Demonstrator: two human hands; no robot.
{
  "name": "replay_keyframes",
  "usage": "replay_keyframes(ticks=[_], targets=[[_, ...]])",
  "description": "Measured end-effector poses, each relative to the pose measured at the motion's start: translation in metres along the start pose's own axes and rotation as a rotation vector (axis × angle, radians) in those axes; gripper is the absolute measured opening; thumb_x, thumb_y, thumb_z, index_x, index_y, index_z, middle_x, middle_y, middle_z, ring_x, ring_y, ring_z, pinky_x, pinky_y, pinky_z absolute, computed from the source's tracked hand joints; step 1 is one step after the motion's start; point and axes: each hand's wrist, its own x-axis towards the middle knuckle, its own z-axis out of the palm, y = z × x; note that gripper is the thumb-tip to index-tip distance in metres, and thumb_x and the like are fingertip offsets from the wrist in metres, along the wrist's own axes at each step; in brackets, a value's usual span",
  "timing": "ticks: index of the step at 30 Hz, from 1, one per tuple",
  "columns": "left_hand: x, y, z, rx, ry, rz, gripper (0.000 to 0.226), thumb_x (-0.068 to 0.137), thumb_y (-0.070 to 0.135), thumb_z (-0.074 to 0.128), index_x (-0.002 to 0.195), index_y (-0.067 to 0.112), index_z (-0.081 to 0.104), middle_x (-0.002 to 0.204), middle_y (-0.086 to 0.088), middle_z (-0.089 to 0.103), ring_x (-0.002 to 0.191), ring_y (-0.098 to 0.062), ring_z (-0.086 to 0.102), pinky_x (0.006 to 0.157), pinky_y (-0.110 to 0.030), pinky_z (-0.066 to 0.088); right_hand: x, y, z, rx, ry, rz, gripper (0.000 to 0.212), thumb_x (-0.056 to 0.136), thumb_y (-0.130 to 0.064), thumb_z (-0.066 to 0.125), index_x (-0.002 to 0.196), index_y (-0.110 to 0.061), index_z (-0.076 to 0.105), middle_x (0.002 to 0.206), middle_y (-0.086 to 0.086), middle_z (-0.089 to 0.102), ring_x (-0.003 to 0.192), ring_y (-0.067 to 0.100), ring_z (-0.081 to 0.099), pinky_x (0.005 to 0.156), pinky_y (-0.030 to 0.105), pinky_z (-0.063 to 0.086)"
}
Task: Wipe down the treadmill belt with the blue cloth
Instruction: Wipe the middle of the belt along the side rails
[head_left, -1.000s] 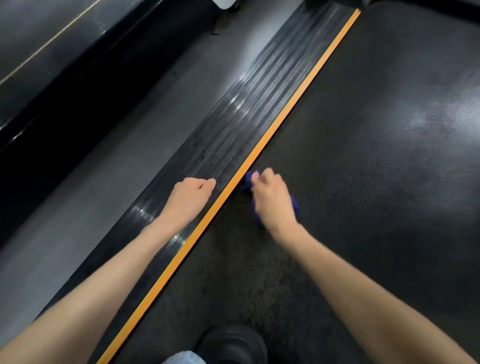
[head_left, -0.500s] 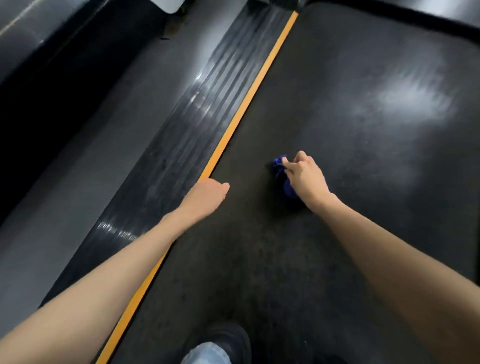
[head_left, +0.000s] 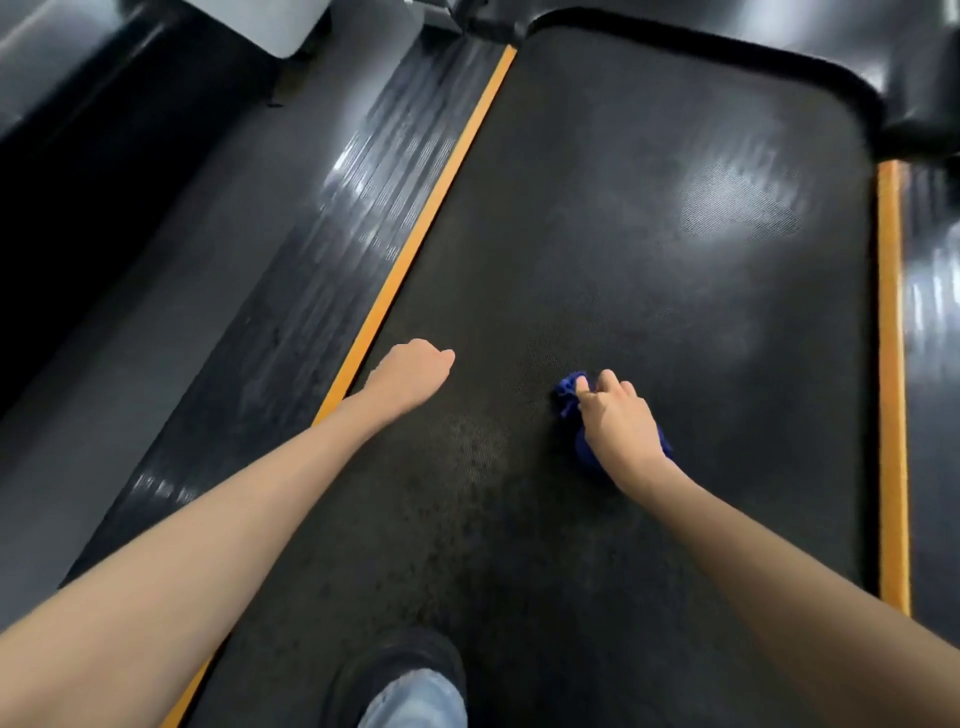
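Note:
The black textured treadmill belt (head_left: 649, 234) fills the middle of the view, with an orange stripe along each side. My right hand (head_left: 618, 426) grips a bunched blue cloth (head_left: 569, 397) and presses it on the belt, a little right of centre. Most of the cloth is hidden under the hand. My left hand (head_left: 410, 376) is over the belt's left part, just inside the left orange stripe (head_left: 415, 218), fingers curled and holding nothing.
A ribbed black side rail (head_left: 332, 249) runs left of the belt, and grey floor (head_left: 156, 312) lies beyond it. The right orange stripe (head_left: 891, 364) and right rail (head_left: 932, 322) border the other side. My shoe (head_left: 395, 670) stands on the belt at the bottom.
My right hand has slid the cloth rightward from the left orange stripe toward the belt's middle. My left hand moved from the side rail to over the belt.

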Motion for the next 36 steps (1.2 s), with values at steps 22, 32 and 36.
replay_keyframes(ticks=[22, 32, 36], targets=[[-0.094, -0.073, -0.016, 0.036, -0.057, -0.025, 0.028, 0.097, 0.030, 0.041, 0.076, 0.011, 0.046, 0.074, -0.003, 0.049, 0.065, -0.015, 0.045, 0.061, -0.026, 0.036, 0.001, -0.025, -0.014, 0.002, -0.100, 0.033, 0.032, 0.093, -0.010, 0.049, 0.124, 0.000, 0.050, 0.122, 0.014, 0.044, 0.110, 0.029, 0.047, 0.092, 0.037, 0.044], [-0.106, -0.064, -0.010, 0.099, -0.159, 0.045, 0.014, 0.094, 0.017, 0.041, 0.098, 0.016, 0.055, 0.102, -0.005, 0.063, 0.099, -0.022, 0.060, 0.082, -0.034, 0.049, -0.003, -0.024, 0.000, 0.190, 0.006, 0.053, 0.028, 0.092, -0.001, 0.044, 0.119, 0.008, 0.045, 0.119, 0.020, 0.042, 0.104, 0.036, 0.044, 0.086, 0.043, 0.041], [-0.100, -0.091, -0.007, 0.164, -0.154, 0.089, 0.020, 0.094, 0.014, 0.040, 0.100, 0.009, 0.059, 0.093, -0.001, 0.061, 0.090, -0.018, 0.060, 0.076, -0.032, 0.048, -0.008, -0.032, 0.028, 0.259, 0.236, 0.215, 0.033, 0.095, -0.003, 0.038, 0.126, 0.007, 0.040, 0.122, 0.023, 0.041, 0.104, 0.039, 0.043, 0.082, 0.044, 0.039]])
